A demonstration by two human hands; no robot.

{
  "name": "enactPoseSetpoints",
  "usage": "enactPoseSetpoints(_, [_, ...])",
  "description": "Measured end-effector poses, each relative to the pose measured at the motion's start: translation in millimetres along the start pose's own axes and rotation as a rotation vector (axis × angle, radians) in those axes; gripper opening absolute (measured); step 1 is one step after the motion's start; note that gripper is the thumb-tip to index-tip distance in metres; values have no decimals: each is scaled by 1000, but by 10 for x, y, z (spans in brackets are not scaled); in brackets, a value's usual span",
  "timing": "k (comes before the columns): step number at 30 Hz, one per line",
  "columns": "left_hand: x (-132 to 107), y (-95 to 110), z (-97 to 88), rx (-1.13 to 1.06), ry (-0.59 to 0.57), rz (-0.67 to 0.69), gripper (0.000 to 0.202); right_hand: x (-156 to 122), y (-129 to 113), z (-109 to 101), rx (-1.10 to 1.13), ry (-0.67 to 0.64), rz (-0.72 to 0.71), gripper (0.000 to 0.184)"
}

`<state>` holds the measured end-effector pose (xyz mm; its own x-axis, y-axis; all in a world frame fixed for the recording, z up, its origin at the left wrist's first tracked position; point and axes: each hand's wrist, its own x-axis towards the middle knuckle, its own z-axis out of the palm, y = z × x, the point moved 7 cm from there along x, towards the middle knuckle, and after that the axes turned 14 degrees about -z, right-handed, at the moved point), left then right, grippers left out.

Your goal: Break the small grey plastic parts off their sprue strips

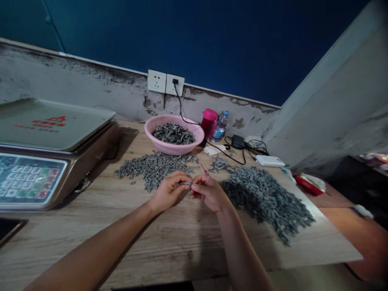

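My left hand point(172, 190) is closed, thumb and index finger pinching a small grey strip-like part point(185, 183). My right hand point(208, 190) is closed too, its fingertips meeting the part's right end. Out from behind the right hand's knuckles pokes a thin pointed tool point(206, 172) with a red-pink base; whether the hand holds it or it lies behind, I cannot tell. Beyond the left hand spreads a pile of tiny grey pieces point(148, 165). To the right of my right hand is a larger heap of grey parts point(266, 198).
A pink basket point(174, 149) holding dark grey strips stands at the back. Behind it are a red cup point(209, 123) and a water bottle point(220, 127). Cables and a black adapter point(237, 141) lie near a white power bank point(269, 161). A weighing scale point(54, 153) fills the left.
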<state>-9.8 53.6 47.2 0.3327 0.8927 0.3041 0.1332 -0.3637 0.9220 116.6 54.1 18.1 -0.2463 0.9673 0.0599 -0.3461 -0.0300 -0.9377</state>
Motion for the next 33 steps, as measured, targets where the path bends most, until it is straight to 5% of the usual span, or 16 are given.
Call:
enactPoseSetpoints(10, [-62, 123, 34, 338, 20, 228, 16, 11, 2, 14, -111, 1, -26, 31])
enactPoseSetpoints(17, [-86, 115, 47, 613, 140, 257, 15, 65, -98, 21, -507, 138, -279, 22])
enactPoseSetpoints(21, [-69, 128, 14, 623, 179, 221, 15, 64, -83, 36, -495, 172, -301, 18])
enactPoseSetpoints(25, [-4, -11, -63, 348, 181, 46, 12, 58, -78, 55, -474, 135, -284, 19])
enactPoseSetpoints(29, [62, -339, -87, -203, 137, -341, 13, 54, -150, 21, -528, 128, -366, 13])
enactPoseSetpoints(33, [55, -404, -15, -669, 72, -498, 22, 72, -143, 34, -553, 25, -359, 11])
